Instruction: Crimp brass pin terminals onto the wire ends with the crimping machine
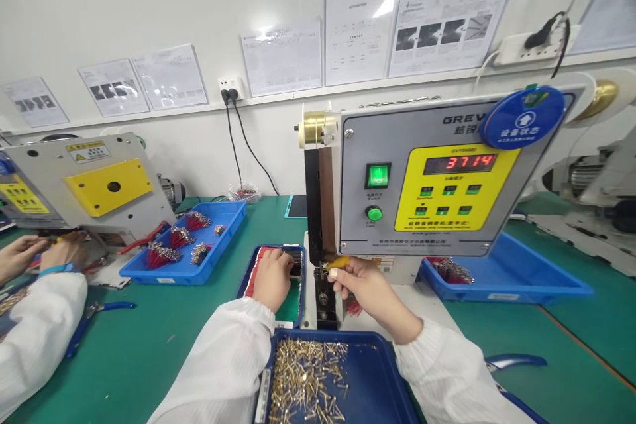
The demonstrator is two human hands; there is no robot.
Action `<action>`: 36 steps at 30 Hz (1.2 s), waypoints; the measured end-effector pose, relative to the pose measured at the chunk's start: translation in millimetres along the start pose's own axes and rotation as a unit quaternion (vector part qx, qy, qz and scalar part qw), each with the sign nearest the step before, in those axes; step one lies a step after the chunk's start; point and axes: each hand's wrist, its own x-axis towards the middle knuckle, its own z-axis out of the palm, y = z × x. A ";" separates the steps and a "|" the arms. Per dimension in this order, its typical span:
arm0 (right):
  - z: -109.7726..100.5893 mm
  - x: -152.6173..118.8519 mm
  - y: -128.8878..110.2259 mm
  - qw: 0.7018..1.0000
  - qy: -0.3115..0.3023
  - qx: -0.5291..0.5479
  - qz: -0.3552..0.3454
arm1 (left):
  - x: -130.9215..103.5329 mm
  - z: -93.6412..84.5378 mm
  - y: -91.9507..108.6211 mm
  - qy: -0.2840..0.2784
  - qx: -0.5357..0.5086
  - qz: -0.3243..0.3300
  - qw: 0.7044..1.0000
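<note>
My left hand (271,280) rests over a small blue tray (242,289) of red wires (252,276) and black wires (297,253). Its fingers curl down and close at the wires; what they pinch is hidden. At the working point of the crimping machine (392,225), my right hand (365,288) has thumb and forefinger pressed together. A yellow cover (339,263) sits on that forefinger, and whatever is pinched there is too small to make out. Just in front, a dark blue tray (370,377) holds many loose brass-coloured pins (303,377).
Right of the machine stands a blue bin (521,271) with red-wired parts; blue-handled pliers (517,363) lie before it. Another blue bin (183,271) holds bundles to the left. A co-worker's hands (59,255) are at a second machine (89,179), with blue-handled cutters (94,318) nearby.
</note>
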 end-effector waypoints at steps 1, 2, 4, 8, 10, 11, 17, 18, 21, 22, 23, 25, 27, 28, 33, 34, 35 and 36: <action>0.0 0.5 1.2 1.000 -0.001 0.002 -0.002 | -1.5 -3.2 3.3 0.023 -0.017 0.013 0.999; 0.2 1.0 2.3 1.000 -0.002 0.004 -0.004 | -3.0 -6.5 6.9 0.046 -0.034 0.028 0.998; 0.8 1.6 3.9 1.000 -0.002 0.005 -0.006 | -5.9 -13.0 15.0 0.086 -0.067 0.060 0.992; 2.4 1.2 5.0 1.000 0.006 -0.004 -0.017 | -10.9 -21.3 28.9 0.136 -0.117 0.116 0.977; 3.0 0.7 5.1 1.000 0.009 -0.008 -0.021 | -12.7 -22.2 32.8 0.148 -0.128 0.131 0.972; 3.1 0.5 5.0 1.000 0.010 -0.008 -0.020 | -13.4 -22.2 33.9 0.153 -0.130 0.137 0.970; 2.6 0.2 4.8 1.000 0.009 0.003 -0.009 | -14.6 -21.9 35.2 0.170 -0.133 0.162 0.963; 2.6 0.3 4.9 1.000 0.010 0.004 -0.011 | -14.7 -22.2 35.4 0.169 -0.131 0.160 0.964; 3.7 0.4 5.3 1.000 0.019 0.010 -0.009 | -14.9 -22.9 36.1 0.165 -0.124 0.154 0.966; 4.3 0.5 5.5 1.000 0.021 0.014 -0.007 | -15.0 -23.0 36.1 0.164 -0.123 0.153 0.967; 5.0 0.5 5.6 1.000 0.023 0.018 -0.006 | -15.0 -22.9 36.1 0.164 -0.123 0.153 0.967; 6.6 0.6 5.8 0.999 0.027 0.023 -0.004 | -15.0 -22.6 35.5 0.163 -0.124 0.156 0.966; 8.0 0.5 5.9 0.999 0.033 0.021 -0.003 | -14.9 -22.0 34.6 0.163 -0.122 0.161 0.966; 8.5 0.4 5.8 0.999 0.036 0.019 -0.003 | -14.9 -21.8 34.3 0.164 -0.121 0.164 0.965; 9.1 0.1 5.8 0.999 0.036 0.017 -0.010 | -14.6 -21.2 33.8 0.165 -0.113 0.167 0.966; 8.9 0.2 6.2 0.999 0.035 0.015 -0.011 | -14.6 -21.2 33.9 0.163 -0.113 0.167 0.966; 8.6 0.3 6.6 0.999 0.035 0.012 -0.012 | -14.7 -21.2 34.1 0.161 -0.113 0.168 0.966; 8.4 0.5 7.2 0.999 0.035 0.009 -0.012 | -14.7 -21.2 34.2 0.159 -0.114 0.168 0.966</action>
